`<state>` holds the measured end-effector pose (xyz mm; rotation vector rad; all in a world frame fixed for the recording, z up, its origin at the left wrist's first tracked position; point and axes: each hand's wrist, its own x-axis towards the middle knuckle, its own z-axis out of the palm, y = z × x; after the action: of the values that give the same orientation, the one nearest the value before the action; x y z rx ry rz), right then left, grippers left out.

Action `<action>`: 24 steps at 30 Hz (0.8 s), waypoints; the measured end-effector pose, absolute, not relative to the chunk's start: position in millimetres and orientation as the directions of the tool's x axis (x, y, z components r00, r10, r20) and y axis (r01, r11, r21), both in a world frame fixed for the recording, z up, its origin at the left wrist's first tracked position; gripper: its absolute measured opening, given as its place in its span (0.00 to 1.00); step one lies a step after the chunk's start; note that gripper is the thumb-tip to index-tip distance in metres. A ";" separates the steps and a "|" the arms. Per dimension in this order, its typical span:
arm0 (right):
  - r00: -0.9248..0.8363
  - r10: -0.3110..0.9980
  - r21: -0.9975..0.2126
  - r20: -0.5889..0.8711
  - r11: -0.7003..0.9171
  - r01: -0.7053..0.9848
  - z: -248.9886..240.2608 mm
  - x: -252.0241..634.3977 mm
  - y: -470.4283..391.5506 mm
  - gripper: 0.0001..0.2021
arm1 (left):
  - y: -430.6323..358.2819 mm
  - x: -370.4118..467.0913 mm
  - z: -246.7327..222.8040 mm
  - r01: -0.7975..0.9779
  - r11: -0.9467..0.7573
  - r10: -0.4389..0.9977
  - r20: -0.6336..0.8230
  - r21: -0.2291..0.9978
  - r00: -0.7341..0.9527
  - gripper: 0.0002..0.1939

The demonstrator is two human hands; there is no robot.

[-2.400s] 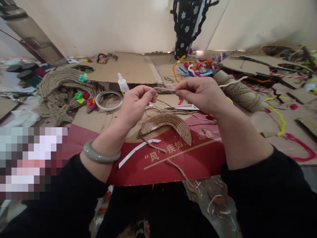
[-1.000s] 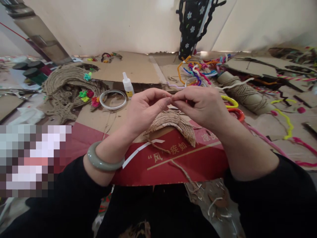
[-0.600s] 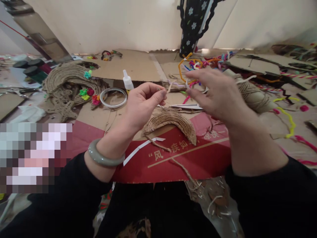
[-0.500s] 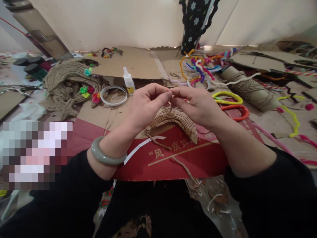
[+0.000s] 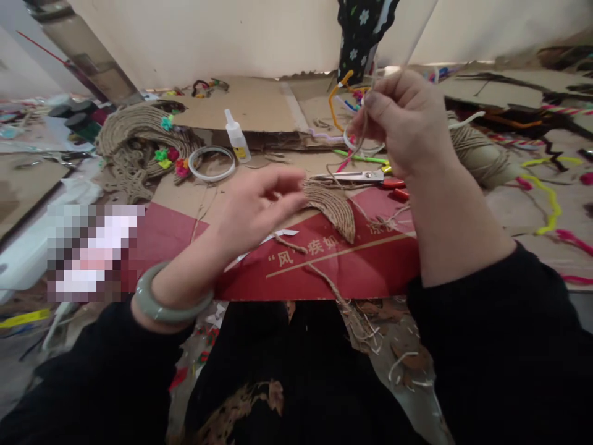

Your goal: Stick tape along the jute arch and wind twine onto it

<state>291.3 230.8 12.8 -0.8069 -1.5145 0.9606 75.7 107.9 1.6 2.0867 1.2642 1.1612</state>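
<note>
Raised above the far side of the work, my right hand [image 5: 405, 120] pinches a strand of jute twine [image 5: 365, 123] that hangs down from its fingers. My left hand [image 5: 257, 207] hovers lower, thumb and fingers apart, with nothing visible between them. Just beyond its fingertips lies a curved arch of coiled twine [image 5: 334, 209], partly hidden by that hand. The arch rests on a red-printed cardboard sheet [image 5: 370, 269]. Behind the arch lie scissors [image 5: 361, 177] with orange-red handles, largely covered by my right forearm. A white paper strip and a loose twine end [image 5: 327, 278] lie nearer me.
A glue bottle [image 5: 237, 139] stands upright beside a tape roll [image 5: 212, 164]. At left is a larger twine arch [image 5: 132, 127] with colourful small flowers. A twine spool [image 5: 482, 154] and bright pipe cleaners [image 5: 551, 204] lie at right. Cardboard [image 5: 241, 111] spans the back.
My hands, together over the arch before, have separated. The right rose up and to the right with the twine; the left moved down-left and its fingers parted. The scissor blades now show.
</note>
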 end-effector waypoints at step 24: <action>-0.251 0.881 -0.859 0.401 0.457 0.230 11.8 292.1 227.8 0.08 | -52.5 87.8 -65.8 0.631 -0.714 0.649 0.623 0.302 0.437 0.16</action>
<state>292.1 227.8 11.8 -0.9555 -1.7429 0.8460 87.8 -52.5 -65.8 2.6424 1.1773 1.1617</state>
